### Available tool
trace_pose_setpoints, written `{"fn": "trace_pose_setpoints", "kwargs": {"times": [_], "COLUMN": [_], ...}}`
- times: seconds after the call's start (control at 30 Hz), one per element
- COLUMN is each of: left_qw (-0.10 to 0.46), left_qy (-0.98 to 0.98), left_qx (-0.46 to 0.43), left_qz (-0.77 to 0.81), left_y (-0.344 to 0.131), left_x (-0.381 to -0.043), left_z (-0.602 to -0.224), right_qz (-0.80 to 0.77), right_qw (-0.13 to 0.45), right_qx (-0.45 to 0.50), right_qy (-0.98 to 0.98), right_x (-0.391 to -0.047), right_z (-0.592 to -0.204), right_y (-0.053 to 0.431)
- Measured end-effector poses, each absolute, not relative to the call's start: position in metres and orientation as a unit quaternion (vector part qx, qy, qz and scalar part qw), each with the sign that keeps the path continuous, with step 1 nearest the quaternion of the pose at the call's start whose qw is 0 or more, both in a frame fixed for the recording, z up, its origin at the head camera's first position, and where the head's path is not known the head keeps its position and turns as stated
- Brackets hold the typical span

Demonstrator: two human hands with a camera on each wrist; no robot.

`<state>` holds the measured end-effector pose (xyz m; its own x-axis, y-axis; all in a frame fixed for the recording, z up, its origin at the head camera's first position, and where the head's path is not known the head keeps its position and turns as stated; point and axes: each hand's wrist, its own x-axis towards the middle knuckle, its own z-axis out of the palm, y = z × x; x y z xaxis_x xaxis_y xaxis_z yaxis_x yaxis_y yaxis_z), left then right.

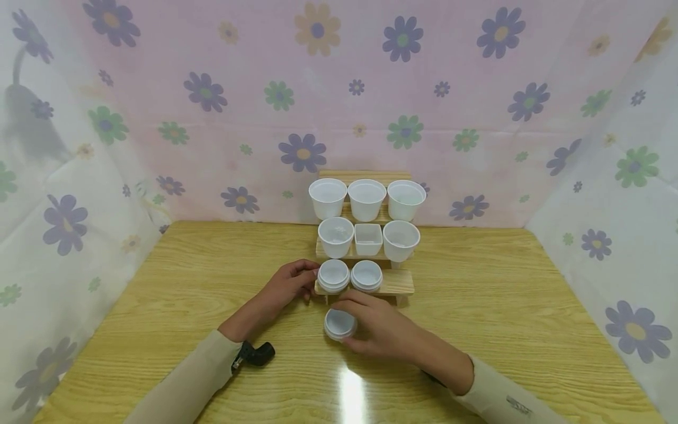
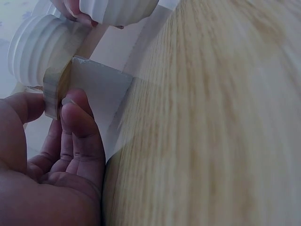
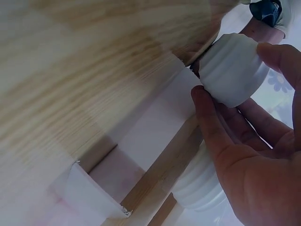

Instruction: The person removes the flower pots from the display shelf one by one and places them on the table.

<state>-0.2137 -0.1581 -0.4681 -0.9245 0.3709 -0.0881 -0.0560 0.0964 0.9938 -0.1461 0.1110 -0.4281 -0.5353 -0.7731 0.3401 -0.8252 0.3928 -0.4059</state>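
Clock positions refer to the head view, centred on the held cup unless stated otherwise. The right hand (image 1: 384, 330), at 3 o'clock, grips a white round ribbed plastic cup (image 1: 341, 324) between thumb and fingers, mouth upward. The cup is located in front of the lower tier of a 3-tier stepped stand of pale wood (image 1: 397, 282). Whether the cup's base touches the yellow-brown wood-grain tabletop (image 1: 477, 294) cannot be told.

The left hand (image 1: 291, 285), at 10 o'clock, pinches the 9 o'clock end of the lower tier; its thumb and fingers lie on opposite faces of the plank.

The lower tier carries 2 matching ribbed cups: a near-side ribbed cup (image 1: 333, 275) at 12 o'clock, beside the left hand, and a second-position ribbed cup (image 1: 366, 275) at 1 o'clock.

The middle tier carries a white square plastic container (image 1: 368, 240), with 1 white round tapered cup (image 1: 336, 238) at its 9 o'clock and 1 at its 3 o'clock. The upper tier carries a row of 3 white round wide-rimmed cups (image 1: 366, 200). A pink flower-printed cloth backdrop (image 1: 339, 112) hangs behind the stand.
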Motion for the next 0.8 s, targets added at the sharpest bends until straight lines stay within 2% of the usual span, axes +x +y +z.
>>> {"fn": "trace_pose_setpoints", "kwargs": {"times": [0.5, 0.8], "left_qw": [0.159, 0.162], "left_qy": [0.726, 0.722], "left_qx": [0.106, 0.111], "left_qz": [0.661, 0.663], "left_y": [-0.157, -0.159], "left_x": [-0.212, -0.213], "left_z": [-0.466, -0.467], "right_qz": [0.252, 0.235], "right_qw": [0.022, 0.059], "right_qx": [0.472, 0.485], "right_qy": [-0.844, -0.841], "right_x": [-0.151, -0.150], "right_z": [-0.429, -0.433], "right_y": [0.100, 0.095]}}
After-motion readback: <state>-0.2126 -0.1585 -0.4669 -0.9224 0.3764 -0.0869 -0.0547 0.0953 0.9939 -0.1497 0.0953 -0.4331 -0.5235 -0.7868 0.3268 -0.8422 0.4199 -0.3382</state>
